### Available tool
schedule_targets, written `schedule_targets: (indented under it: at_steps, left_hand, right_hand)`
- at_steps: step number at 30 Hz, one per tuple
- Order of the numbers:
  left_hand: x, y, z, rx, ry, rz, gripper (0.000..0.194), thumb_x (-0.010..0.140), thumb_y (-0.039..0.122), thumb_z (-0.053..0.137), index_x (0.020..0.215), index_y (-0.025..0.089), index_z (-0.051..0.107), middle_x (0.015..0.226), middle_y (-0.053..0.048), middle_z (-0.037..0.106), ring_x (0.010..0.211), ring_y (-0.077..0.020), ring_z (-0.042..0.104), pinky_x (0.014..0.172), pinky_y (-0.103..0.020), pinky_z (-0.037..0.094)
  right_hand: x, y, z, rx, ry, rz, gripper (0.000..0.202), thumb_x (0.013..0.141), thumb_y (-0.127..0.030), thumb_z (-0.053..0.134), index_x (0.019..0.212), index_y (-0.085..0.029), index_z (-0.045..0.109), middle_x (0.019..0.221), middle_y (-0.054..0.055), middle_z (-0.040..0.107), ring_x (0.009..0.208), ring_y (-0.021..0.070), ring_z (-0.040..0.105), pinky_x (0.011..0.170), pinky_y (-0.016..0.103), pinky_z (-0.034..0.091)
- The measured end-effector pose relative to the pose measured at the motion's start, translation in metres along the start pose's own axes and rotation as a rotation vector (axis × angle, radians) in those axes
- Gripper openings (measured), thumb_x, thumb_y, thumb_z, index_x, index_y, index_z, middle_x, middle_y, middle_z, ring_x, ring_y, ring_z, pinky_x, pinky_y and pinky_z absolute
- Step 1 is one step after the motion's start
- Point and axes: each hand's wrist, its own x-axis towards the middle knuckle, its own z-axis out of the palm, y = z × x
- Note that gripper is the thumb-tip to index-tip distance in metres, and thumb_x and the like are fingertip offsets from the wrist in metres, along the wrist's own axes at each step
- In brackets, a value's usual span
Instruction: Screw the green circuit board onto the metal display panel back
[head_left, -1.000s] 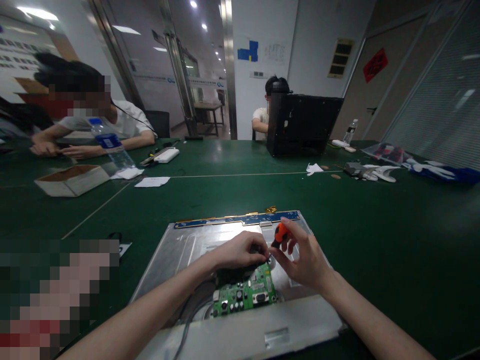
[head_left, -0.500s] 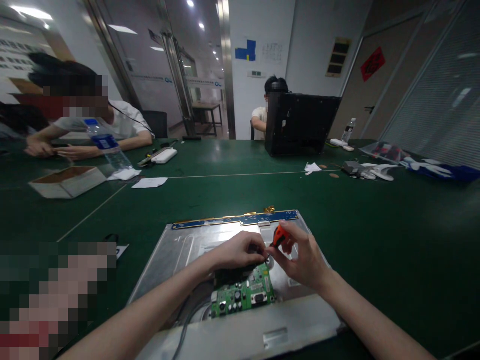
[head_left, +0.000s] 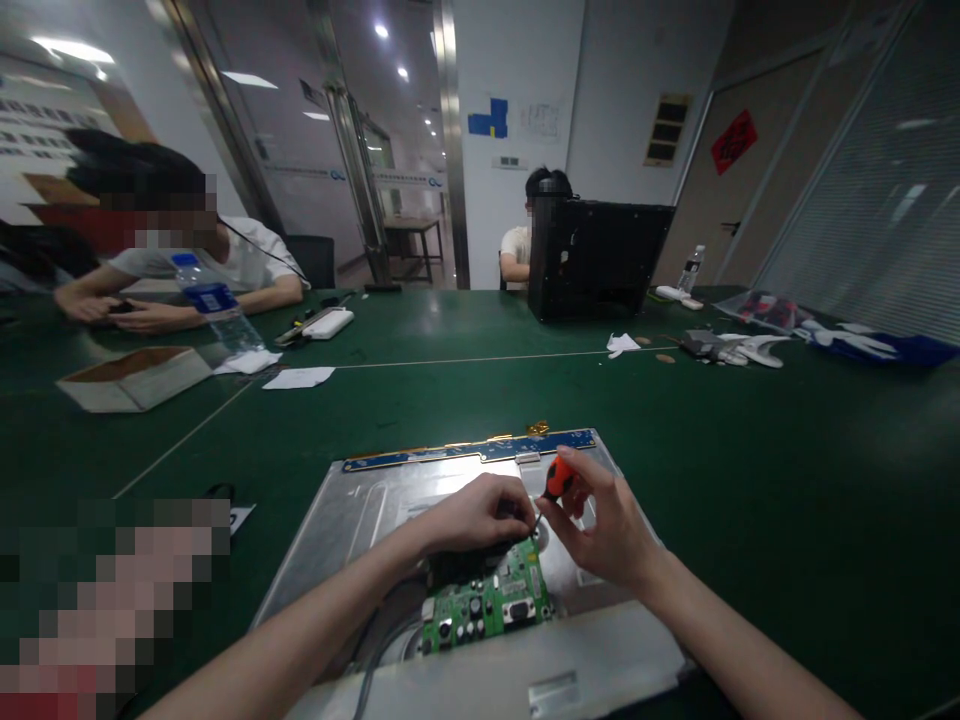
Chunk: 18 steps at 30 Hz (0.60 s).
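Observation:
A metal panel (head_left: 349, 515) lies on the green table, with a green circuit board (head_left: 487, 600) on it and a blue circuit strip (head_left: 469, 450) along its far edge. My right hand (head_left: 604, 520) grips an orange and black screwdriver (head_left: 557, 478), its shaft slanting down to the upper right corner of the green board. My left hand (head_left: 487, 515) is over the board's far side, fingers pinched beside the screwdriver tip; whatever they hold is hidden. A grey cable (head_left: 367, 670) runs from the board's left side toward the near edge.
An open box (head_left: 135, 385), a water bottle (head_left: 217, 305) and white paper (head_left: 298, 378) are at the left. Two people sit across the table. A black case (head_left: 600, 260) stands at the far side; gloves (head_left: 750, 350) lie at the right.
The view has tilted slightly, so the scene sits a little lower. Both hands stay at the same corner of the green board, and the screwdriver stands slightly more upright.

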Motion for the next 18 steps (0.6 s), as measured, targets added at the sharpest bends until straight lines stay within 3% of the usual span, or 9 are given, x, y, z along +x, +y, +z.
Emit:
schedule_targets:
  at_steps: [10, 18]
  left_hand:
    - [0.0001, 0.0026, -0.0009, -0.002, -0.013, -0.011, 0.007, 0.077, 0.016, 0.063, 0.082, 0.017, 0.067, 0.083, 0.000, 0.065, 0.078, -0.0159, 0.057, 0.073, -0.025, 0.043]
    - [-0.0016, 0.0064, -0.0018, -0.013, -0.011, -0.016, 0.007, 0.075, 0.014, 0.063, 0.080, 0.017, 0.067, 0.078, 0.001, 0.063, 0.074, -0.0145, 0.057, 0.070, -0.024, 0.043]
  right_hand:
    - [-0.0048, 0.0020, -0.0005, 0.037, -0.063, 0.029, 0.061, 0.086, -0.011, 0.050, 0.142, -0.018, 0.025, 0.087, 0.005, 0.066, 0.054, 0.0109, 0.057, 0.046, 0.022, 0.049]
    - [-0.0048, 0.0012, 0.0007, 0.021, -0.013, 0.038, 0.061, 0.087, -0.014, 0.052, 0.141, -0.020, 0.025, 0.079, 0.001, 0.062, 0.047, 0.0092, 0.053, 0.041, 0.020, 0.046]
